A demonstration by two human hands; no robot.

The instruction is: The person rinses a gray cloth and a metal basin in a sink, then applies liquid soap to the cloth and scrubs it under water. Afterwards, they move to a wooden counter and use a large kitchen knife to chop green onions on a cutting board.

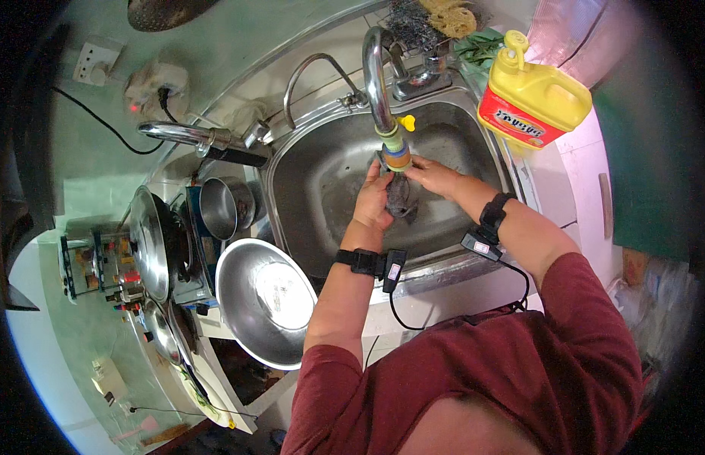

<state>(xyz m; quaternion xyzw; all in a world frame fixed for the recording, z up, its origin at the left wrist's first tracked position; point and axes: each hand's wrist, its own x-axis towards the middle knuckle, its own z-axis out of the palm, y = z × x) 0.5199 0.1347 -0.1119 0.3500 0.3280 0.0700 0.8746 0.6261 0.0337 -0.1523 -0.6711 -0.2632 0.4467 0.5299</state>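
Observation:
Below the spout of a tall chrome faucet (377,85), a dark grey cloth (399,199) hangs bunched over a stainless steel sink (329,210). My left hand (375,196) grips the cloth from its left side, thumb towards the faucet nozzle (396,154). From the other side my right hand (437,176) brings its thumb and fingers up against the nozzle and the top of the cloth. The nozzle partly covers those fingertips, so whether they pinch the cloth is unclear. The nozzle has green, blue and orange bands and a yellow lever (407,122).
A yellow detergent jug (548,96) stands on the sink's right rim. A thin curved tap (312,60) rises behind the basin. Left are a large metal bowl (244,307), a saucepan (218,207) and a lidded pan (150,244). Cables trail from both wrist straps.

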